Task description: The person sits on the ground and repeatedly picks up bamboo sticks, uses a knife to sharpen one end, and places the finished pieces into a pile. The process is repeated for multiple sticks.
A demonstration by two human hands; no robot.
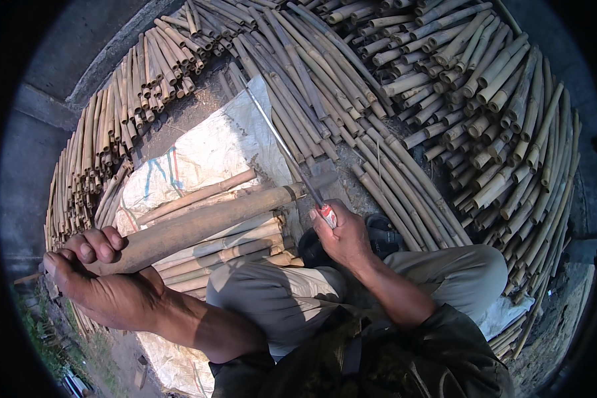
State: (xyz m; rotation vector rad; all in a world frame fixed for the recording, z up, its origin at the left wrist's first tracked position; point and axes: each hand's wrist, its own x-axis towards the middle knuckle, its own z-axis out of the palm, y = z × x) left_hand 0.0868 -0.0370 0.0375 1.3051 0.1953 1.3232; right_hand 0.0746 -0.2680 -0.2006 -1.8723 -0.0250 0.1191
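Observation:
My left hand (106, 278) is wrapped round the near left end of a thick brown bamboo pole (205, 225). The pole slants up to the right, over several thinner bamboo pieces (225, 253) laid side by side. A dark ring marks it close to its far end. In my right hand (345, 232) is a long thin metal tool with a red and white grip (327, 213), its straight shaft (278, 140) reaching up and left past the pole's far end. Whether that shaft has an edge or teeth is too fine to tell.
A white woven sheet (202, 149) with blue and red marks lies beneath the pieces. Bamboo poles are heaped at the left (106, 126), at the top middle (305, 73) and at the right (497, 99). My bent knees (444, 272) and dark footwear (381, 233) are close by.

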